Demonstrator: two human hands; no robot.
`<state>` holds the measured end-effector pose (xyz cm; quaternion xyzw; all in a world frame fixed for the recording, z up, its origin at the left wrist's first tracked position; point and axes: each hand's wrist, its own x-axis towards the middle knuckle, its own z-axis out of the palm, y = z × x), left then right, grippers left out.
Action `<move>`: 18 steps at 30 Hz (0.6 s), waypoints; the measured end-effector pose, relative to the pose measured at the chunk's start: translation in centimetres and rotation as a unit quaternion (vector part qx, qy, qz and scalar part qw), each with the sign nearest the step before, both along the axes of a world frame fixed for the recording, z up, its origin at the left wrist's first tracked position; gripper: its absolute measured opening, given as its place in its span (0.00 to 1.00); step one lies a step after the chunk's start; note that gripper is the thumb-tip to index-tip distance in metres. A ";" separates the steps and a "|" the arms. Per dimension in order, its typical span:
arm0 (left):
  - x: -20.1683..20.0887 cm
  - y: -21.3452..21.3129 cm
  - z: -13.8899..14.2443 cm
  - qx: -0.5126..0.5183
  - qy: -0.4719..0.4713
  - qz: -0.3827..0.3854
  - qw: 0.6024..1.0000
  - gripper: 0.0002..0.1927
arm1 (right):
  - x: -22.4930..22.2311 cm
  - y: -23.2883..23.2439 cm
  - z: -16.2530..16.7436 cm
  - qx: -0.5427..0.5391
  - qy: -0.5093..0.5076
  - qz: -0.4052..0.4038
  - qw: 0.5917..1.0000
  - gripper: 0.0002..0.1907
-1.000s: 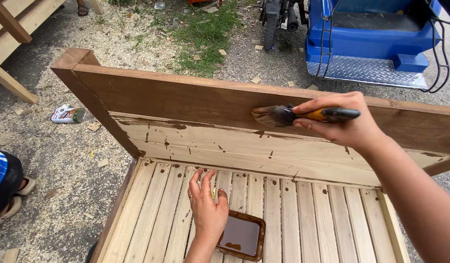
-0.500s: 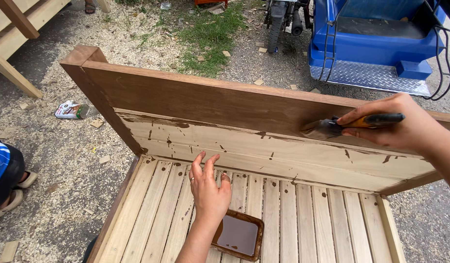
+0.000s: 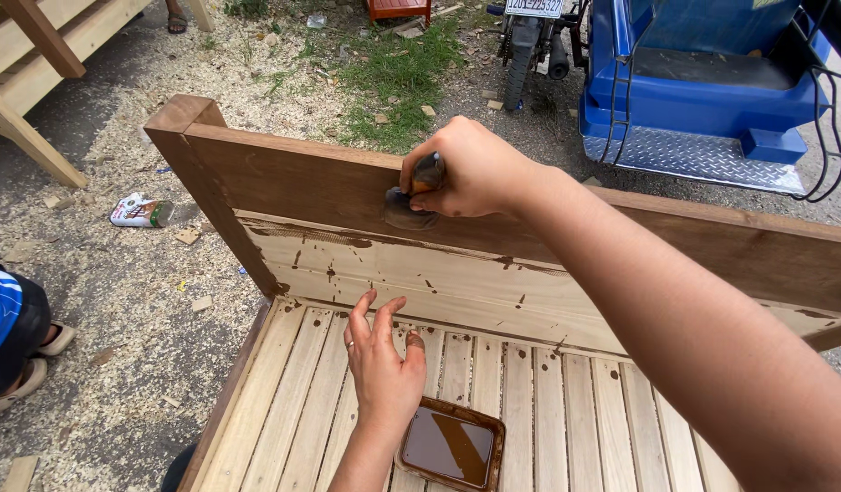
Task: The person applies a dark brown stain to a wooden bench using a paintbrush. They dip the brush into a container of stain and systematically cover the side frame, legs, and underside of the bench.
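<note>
My right hand [image 3: 475,169] grips a paintbrush [image 3: 413,199] and presses its bristles flat against the dark-stained top board [image 3: 302,182] of a wooden bench backrest. Below that board the pale unstained panel [image 3: 420,278] carries brown drips. My left hand [image 3: 382,364] rests with fingers spread on the slatted seat [image 3: 284,410]. Just right of that wrist a shallow rectangular tray of brown stain [image 3: 450,445] sits on the slats.
Sawdust and wood scraps cover the ground [image 3: 129,301] at left, with a crushed packet [image 3: 140,211]. Another person's sandalled feet and blue garment [image 3: 10,342] are at the left edge. A blue sidecar vehicle [image 3: 712,91] and pale timber frames [image 3: 38,55] stand beyond.
My right hand has swept the brush leftward along the top board, from its right part to near its middle. The view shifted right. My left hand stays on the slats.
</note>
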<state>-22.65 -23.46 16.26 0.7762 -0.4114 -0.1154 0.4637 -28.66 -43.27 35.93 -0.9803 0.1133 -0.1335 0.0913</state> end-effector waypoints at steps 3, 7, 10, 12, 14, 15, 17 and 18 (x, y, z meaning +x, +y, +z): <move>0.3 0.1 0.0 0.013 0.002 -0.008 1.000 0.24 | -1.3 -0.3 0.1 0.072 -0.048 0.045 0.995 0.13; -0.2 -0.2 -0.5 0.012 -0.008 -0.010 1.000 0.24 | -9.6 -2.6 -0.1 0.115 -0.089 -0.017 0.989 0.13; -1.2 -0.8 -0.8 -0.003 -0.012 -0.022 1.000 0.23 | -17.2 -3.7 -0.6 0.121 -0.091 -0.127 0.980 0.14; -2.0 -1.2 -0.8 -0.011 -0.010 -0.030 0.999 0.23 | -22.1 -4.2 -1.0 0.132 -0.080 -0.200 0.968 0.14; -3.0 -1.9 -0.7 -0.015 -0.001 -0.037 0.999 0.23 | -26.9 -4.8 -1.4 0.151 -0.065 -0.282 0.945 0.13; -3.5 -2.1 -0.6 -0.018 -0.007 -0.040 0.999 0.23 | -29.2 -5.4 -1.7 0.155 -0.054 -0.326 0.931 0.12; -4.5 -2.7 -0.4 -0.022 -0.020 -0.048 0.998 0.23 | -33.5 -6.5 -3.1 0.160 -0.048 -0.389 0.906 0.12; -5.0 -3.0 -0.4 -0.024 -0.024 -0.051 0.998 0.23 | -35.7 -7.0 -3.8 0.158 -0.050 -0.416 0.894 0.13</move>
